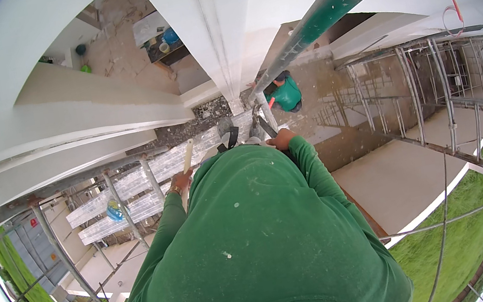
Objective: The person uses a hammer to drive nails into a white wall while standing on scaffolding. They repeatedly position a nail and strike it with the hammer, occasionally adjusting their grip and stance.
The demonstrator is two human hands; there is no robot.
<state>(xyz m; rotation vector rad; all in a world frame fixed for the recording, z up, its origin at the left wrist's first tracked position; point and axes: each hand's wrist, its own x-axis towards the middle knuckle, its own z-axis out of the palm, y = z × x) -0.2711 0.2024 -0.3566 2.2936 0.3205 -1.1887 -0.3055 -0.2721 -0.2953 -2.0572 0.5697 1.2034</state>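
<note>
My left hand (181,182) is out at my left side, closed around a pale, narrow stick-like tool (189,155) that points upward and away from me. Its lower part is hidden by the hand. At the right of my waist, my right hand (281,139) is closed at the near end of a dark flat strip (267,127); whether this is a blade or a strap is unclear. A black strap (232,137) hangs at the front of my green shirt (253,225). Below me lie metal scaffold planks (152,182).
A thick stained pipe (326,8) slants down before me beside a white column (222,34). Scaffold frames (444,96) stand right, more tubes (56,237) left. A blue bag (114,211) lies on the planks. Far below, a person in green (287,94) is on the floor.
</note>
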